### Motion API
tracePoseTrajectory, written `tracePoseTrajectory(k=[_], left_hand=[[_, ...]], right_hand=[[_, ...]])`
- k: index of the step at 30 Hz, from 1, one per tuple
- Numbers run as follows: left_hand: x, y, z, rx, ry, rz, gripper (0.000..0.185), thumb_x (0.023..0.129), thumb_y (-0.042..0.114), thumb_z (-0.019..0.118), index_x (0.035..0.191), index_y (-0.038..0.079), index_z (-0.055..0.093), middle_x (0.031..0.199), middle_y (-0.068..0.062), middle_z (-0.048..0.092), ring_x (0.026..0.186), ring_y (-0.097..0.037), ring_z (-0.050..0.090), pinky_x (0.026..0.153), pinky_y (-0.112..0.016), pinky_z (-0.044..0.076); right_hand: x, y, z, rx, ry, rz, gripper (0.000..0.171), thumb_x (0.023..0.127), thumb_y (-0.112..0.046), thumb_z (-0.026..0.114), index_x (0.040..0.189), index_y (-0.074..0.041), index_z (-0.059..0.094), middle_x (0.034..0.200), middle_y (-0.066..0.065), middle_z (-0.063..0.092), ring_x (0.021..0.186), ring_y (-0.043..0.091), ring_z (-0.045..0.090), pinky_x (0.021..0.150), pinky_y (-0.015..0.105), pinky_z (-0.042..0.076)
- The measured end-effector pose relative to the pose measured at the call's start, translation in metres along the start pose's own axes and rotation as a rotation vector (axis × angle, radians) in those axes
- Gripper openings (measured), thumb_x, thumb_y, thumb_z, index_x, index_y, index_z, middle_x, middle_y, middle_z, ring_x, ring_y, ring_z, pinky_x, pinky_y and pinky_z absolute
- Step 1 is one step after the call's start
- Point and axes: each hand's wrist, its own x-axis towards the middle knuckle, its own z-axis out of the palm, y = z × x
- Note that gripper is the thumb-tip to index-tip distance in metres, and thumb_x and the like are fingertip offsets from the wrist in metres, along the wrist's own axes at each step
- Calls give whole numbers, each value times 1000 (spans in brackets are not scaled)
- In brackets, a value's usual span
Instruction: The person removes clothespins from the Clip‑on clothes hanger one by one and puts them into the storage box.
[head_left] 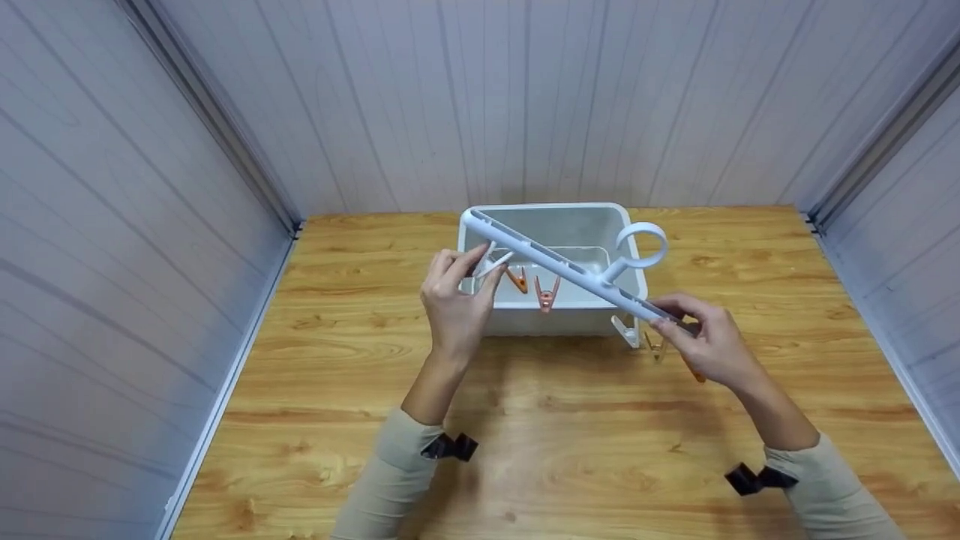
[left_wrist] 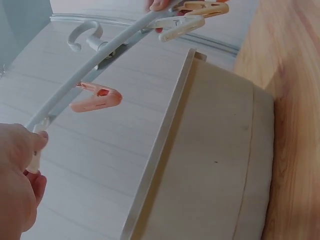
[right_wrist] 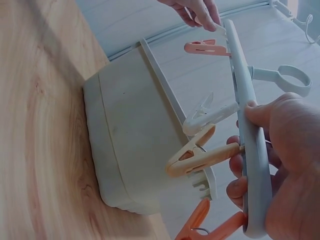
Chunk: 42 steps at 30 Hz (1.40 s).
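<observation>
A wooden desk, walled on three sides by pale panels, carried a white bin near its far edge. Above the bin, a person held a long white hanger bar slantwise, its far end up over the bin's left rim and its near end low by the bin's right front corner. A ring hook stood up from the bar's middle.

The right hand gripped the near end, thumb on top and fingers curled beneath, as the right wrist view showed. The left hand was at the far end, its fingers and thumb pinching a white peg that hung from the bar.

More pegs dangled along the bar: an orange peg and a pink peg over the bin's inside, then a white clip and a tan peg beside the right hand. A darker orange peg hung under that hand, partly hidden.

Both forearms wore beige sleeves, each with a black strap at the wrist.
</observation>
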Motion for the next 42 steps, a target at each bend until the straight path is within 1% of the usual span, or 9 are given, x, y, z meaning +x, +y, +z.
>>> tracePoseTrajectory(k=[6, 13, 18, 22, 25, 29, 34, 38, 42], left_hand=[[8, 3, -7, 40, -124, -27, 29, 89, 4, 95, 115, -2, 85, 94, -15, 75, 82, -23, 78, 76, -27, 65], [13, 0, -10, -16, -198, -93, 30, 87, 5, 96, 113, -3, 85, 95, -18, 81, 83, -32, 81, 73, -30, 67], [12, -2, -12, -3, -225, -6, 23, 90, 5, 93, 110, -4, 83, 95, -18, 79, 85, -31, 81, 78, -33, 69], [16, -5, -16, 27, -243, 80, 21, 92, 6, 92, 108, -3, 83, 94, -16, 75, 86, -27, 77, 79, -33, 68], [19, -7, -19, 21, -263, 93, 19, 92, 6, 93, 106, -2, 83, 93, -16, 71, 87, -24, 72, 79, -30, 63], [21, -9, -23, -33, -318, 15, 18, 92, 6, 92, 104, -2, 83, 94, -15, 71, 86, -18, 69, 79, -21, 58], [24, -9, -25, -49, -415, -103, 18, 93, 10, 93, 104, -1, 83, 96, -15, 76, 81, -13, 67, 73, -19, 55], [29, -10, -28, -45, -491, -172, 19, 92, 10, 93, 101, -3, 83, 88, -15, 77, 74, -11, 60, 67, -19, 49], [31, -11, -29, -48, -519, -243, 20, 91, 10, 93, 102, -4, 84, 81, -12, 75, 72, -10, 57, 66, -20, 46]], right_hand=[[0, -1, -4, -26, -7, 2, 20, 110, -1, 69, 127, -2, 80, 107, -5, 74, 90, 7, 70, 73, 17, 61], [-1, 2, -3, 19, -45, -7, 21, 110, 1, 67, 128, 2, 78, 108, -9, 74, 93, 5, 71, 77, 18, 63], [-1, 2, -4, 20, -97, 9, 24, 111, -2, 67, 132, 3, 76, 112, -10, 76, 97, 5, 73, 82, 18, 64], [1, 0, -13, -10, -161, 23, 24, 112, -4, 66, 133, 1, 76, 114, -14, 77, 94, 6, 69, 77, 19, 59], [3, -1, -20, -32, -196, 26, 22, 112, -4, 66, 130, 1, 77, 110, -17, 75, 88, 6, 64, 70, 22, 53], [6, -1, -26, -36, -215, 19, 21, 110, -2, 67, 128, 4, 77, 105, -18, 74, 83, 5, 62, 67, 23, 51], [7, 2, -29, -19, -226, -6, 22, 109, 1, 67, 128, 5, 77, 99, -15, 73, 78, 5, 59, 64, 22, 50], [7, 3, -30, -8, -240, 5, 22, 109, 2, 66, 127, 7, 77, 95, -17, 73, 76, 5, 59, 63, 22, 51], [8, 3, -28, 10, -244, 35, 22, 110, 1, 66, 128, 8, 76, 94, -18, 73, 78, 4, 61, 65, 21, 52]])
